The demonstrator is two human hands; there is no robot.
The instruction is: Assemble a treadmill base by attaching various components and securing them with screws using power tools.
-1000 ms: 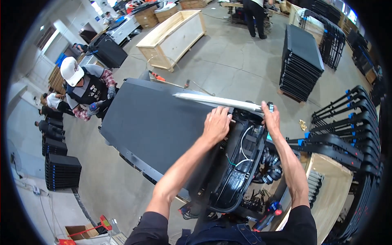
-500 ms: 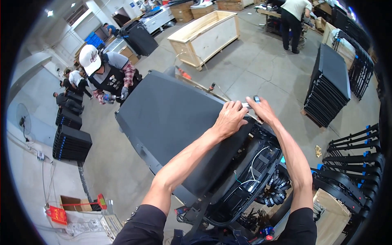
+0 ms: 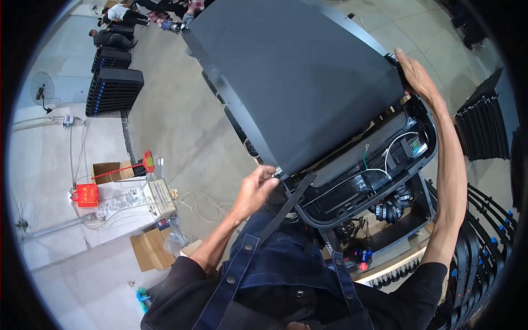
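Observation:
In front of me lies a treadmill deck with a wide black belt [image 3: 308,82]. At its near left corner my left hand [image 3: 254,193] pinches a small silver metal piece [image 3: 276,172] between thumb and fingertips. My right hand [image 3: 419,77] grips the right corner of the deck, its thumb pointing away from me and some fingers hidden. Between my arms, just nearer than the belt, sits the uncovered motor compartment [image 3: 352,176]. A white wire [image 3: 393,146] and a green wire [image 3: 365,157] with a ring end lie loose in it.
Below the frame are black coiled parts [image 3: 393,203] and a red-and-blue power tool [image 3: 362,256]. Stacked black frames [image 3: 113,93] stand left, near a fan [image 3: 43,91]. More black panels [image 3: 484,129] are at right. A co-worker's gloved hand [image 3: 187,21] is by the deck's far left corner.
My left hand has left the right corner and come to the near left corner. My right hand stays at the right corner, differently placed. The view has tilted down and closer.

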